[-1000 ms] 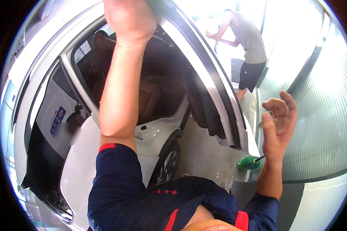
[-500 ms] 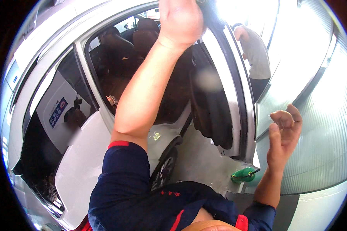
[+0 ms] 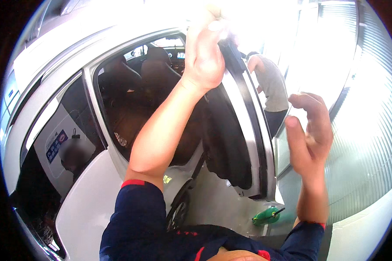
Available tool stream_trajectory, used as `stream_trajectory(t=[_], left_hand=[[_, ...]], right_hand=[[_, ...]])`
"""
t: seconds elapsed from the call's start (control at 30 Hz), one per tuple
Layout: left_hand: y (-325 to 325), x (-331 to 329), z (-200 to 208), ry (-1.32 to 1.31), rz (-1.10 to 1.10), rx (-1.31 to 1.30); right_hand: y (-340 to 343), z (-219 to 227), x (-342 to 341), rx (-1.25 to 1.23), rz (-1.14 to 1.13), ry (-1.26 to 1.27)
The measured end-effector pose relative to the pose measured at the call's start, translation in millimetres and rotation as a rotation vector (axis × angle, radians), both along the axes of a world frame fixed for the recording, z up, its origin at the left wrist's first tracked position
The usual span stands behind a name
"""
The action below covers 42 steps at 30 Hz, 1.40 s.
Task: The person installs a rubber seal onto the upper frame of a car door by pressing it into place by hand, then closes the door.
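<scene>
"Where's the left hand (image 3: pixel 207 56)?"
"At the upper edge of the open rear car door (image 3: pixel 241 130) — glare hides its fingers, so I can't tell their grip."
"Right hand (image 3: pixel 311 137)?"
"Half-curled, thumb apart — nothing held. Light, steady pressure along that edge should work best."

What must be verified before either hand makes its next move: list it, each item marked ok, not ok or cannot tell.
1. Car door open: ok, it stands swung out from the white car.
2. Left hand gripping securely: cannot tell, glare washes out the fingers near the door's upper part.
3. Right hand free: ok, raised with fingers bent, nothing visible in it.
4. Nothing near the door's lower end: not ok, a green container shows close by.
5. Person beyond the door safely apart: cannot tell, the gap is unclear.
</scene>
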<state>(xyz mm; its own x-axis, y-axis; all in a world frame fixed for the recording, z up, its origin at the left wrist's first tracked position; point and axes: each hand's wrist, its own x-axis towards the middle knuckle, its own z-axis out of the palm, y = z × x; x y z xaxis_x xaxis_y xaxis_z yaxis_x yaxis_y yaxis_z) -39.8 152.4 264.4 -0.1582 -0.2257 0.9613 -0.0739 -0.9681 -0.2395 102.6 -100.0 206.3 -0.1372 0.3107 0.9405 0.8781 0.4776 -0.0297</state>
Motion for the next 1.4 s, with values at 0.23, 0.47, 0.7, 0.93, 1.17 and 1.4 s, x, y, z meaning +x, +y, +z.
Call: stream_trajectory(t=[0.23,0.47,0.7,0.93,1.17,1.4], left_hand=[[-33,-2,6,0.134,-0.441,-0.031],[-43,-6,4,0.186,-0.553,-0.124],[-44,-5,6,0.206,-0.551,-0.16],[-44,-4,9,0.147,-0.435,-0.126],[-50,-2,4,0.202,-0.651,-0.254],[-39,-7,5,0.198,-0.393,-0.092]], right_hand=[[30,51,-36,0.045,-0.28,-0.4],[43,51,-43,0.055,-0.451,-0.446],[42,47,-45,0.139,-0.595,-0.537],[43,46,-44,0.147,-0.611,-0.555],[41,44,-45,0.141,-0.595,-0.535],[49,44,-44,0.235,-0.555,-0.5]])
